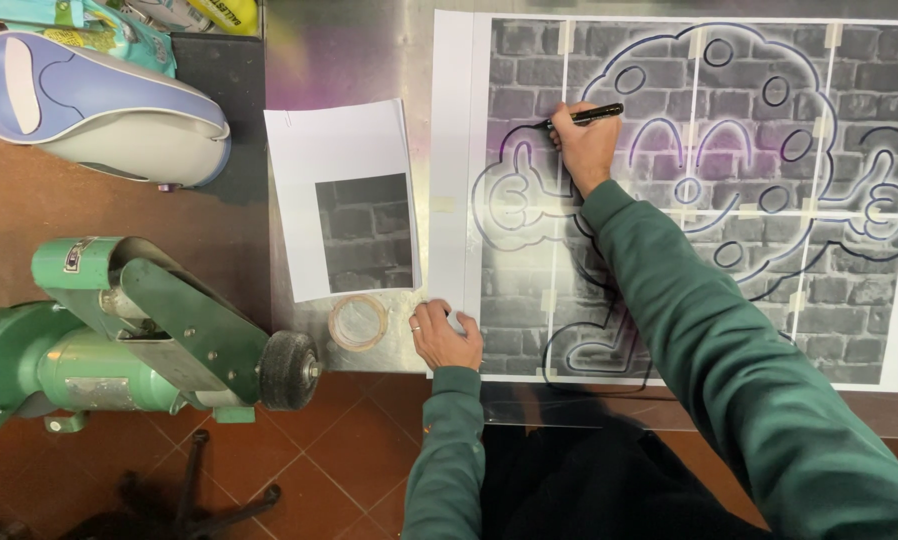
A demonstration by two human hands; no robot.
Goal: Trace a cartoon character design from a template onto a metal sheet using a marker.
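Right hand [586, 145] is gripping a black marker [591, 115], tip touching the outline on the large brick-wall print [529, 60] lying flat on the counter [349, 50]. Left hand [447, 338] is pressing down, fingers curled, on the print's near left corner.

Risk: the print looks pieced from taped sheets; if the left hand is easing off, a sheet could be shifting and the line wandering. The sleeve may also be smudging fresh ink.

Nearby: tape roll [358, 322], smaller brick printout [344, 200], green machine [129, 330].
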